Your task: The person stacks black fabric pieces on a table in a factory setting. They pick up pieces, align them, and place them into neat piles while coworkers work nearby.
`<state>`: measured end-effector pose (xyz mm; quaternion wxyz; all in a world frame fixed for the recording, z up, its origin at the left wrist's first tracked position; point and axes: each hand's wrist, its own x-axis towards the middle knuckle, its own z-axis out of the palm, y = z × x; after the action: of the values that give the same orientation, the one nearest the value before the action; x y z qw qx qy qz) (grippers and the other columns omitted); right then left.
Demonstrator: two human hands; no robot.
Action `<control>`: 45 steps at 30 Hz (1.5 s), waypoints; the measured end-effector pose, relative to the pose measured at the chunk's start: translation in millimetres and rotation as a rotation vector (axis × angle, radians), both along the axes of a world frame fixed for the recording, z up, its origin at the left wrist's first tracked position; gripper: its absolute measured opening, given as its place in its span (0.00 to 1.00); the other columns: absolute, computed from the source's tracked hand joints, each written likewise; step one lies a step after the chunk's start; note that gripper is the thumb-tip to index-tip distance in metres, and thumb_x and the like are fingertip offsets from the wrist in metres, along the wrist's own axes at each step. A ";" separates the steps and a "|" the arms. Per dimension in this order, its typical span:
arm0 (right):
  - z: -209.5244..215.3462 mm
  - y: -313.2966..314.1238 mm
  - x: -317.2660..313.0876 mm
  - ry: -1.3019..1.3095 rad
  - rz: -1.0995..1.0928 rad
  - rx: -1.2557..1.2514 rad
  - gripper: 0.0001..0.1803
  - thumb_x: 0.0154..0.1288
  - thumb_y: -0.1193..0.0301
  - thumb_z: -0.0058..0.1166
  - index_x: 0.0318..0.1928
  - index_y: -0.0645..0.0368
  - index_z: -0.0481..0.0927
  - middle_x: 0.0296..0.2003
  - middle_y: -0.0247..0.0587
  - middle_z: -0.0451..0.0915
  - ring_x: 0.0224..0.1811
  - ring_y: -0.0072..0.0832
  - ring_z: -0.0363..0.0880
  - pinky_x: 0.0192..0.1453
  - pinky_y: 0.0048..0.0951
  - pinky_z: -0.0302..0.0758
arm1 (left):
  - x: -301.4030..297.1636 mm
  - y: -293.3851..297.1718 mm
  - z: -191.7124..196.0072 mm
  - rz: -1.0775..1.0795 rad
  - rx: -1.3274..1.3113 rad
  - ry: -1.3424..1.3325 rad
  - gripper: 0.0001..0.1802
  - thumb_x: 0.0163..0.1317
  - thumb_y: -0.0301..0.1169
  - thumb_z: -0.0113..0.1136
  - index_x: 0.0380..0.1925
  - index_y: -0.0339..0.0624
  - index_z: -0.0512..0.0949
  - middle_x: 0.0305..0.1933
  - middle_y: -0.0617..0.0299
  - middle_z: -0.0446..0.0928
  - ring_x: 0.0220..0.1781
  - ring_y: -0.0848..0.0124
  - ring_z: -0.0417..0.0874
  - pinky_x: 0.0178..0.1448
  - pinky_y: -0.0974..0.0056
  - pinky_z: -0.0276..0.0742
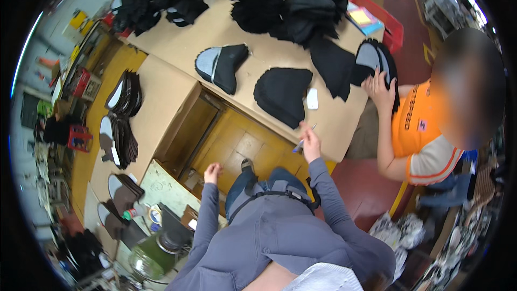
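Observation:
My right hand [311, 144] is closed around a slim tool with a blue end [298, 147], perhaps a pen; its exact kind is hard to make out. It hovers by the table's near edge, just below a rounded black fabric piece [283, 94]. A small white rectangular object [312, 98] lies beside that piece. Left of it rests a black-and-grey padded piece [221, 67] with a pale band across it. My left hand [213, 172] hangs with fingers curled in front of my body, away from the table, and nothing shows in it.
A co-worker in an orange shirt [417, 124] handles a grey-and-black piece [369, 56] at the right. Black fabric stacks [258, 13] cover the table's far side. Brown pieces [126, 94] line the left table. A green machine [153, 253] stands near my left arm.

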<state>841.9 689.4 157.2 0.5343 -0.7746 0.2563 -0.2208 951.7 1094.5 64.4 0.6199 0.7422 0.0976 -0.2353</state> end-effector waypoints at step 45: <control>-143.2 -90.0 18.0 0.538 -0.400 -0.028 0.27 0.61 0.78 0.51 0.62 0.56 0.69 0.38 0.46 0.81 0.39 0.35 0.81 0.47 0.35 0.76 | 107.8 -62.9 -23.5 -0.134 0.255 0.288 0.13 0.65 0.31 0.57 0.47 0.38 0.78 0.37 0.60 0.83 0.32 0.75 0.80 0.37 0.70 0.75</control>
<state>859.9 599.4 13.9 0.3828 -0.7468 0.5321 -0.1123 1059.6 1031.7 40.9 0.4836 0.7782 0.1647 -0.3653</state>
